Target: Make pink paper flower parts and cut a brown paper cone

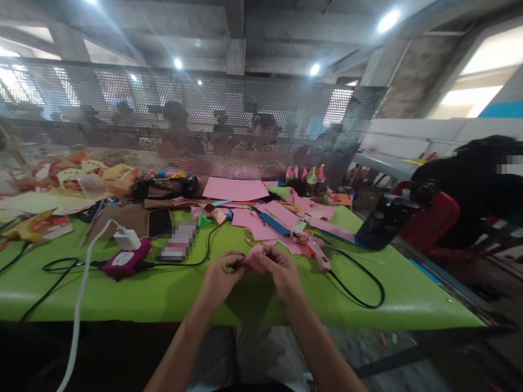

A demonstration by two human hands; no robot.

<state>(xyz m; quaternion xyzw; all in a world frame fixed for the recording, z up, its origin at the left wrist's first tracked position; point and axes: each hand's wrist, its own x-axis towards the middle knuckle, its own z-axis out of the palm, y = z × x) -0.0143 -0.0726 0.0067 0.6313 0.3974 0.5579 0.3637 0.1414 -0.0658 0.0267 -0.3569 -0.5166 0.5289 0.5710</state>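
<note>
Between both hands, just above the front of the green table (171, 299), is a small folded pink foam or paper piece (255, 258). My left hand (224, 274) pinches its left side, while the fingers of my right hand (279, 269) close on its right side. Beyond my hands lie pink sheets (258, 230) in a loose pile. A pink glue gun (317, 252) rests to the right of my right hand, its black cord curling over the table. Left of my left hand is a phone (180, 239) with a lit screen.
A magenta power adapter (126, 262) with a white charger (127, 238) sits at left among cords. At right stands a dark bottle (384, 220). Pink and green cone-shaped crafts (312, 176) stand at the back before a perforated metal screen (212, 125). A person (478, 190) sits at far right.
</note>
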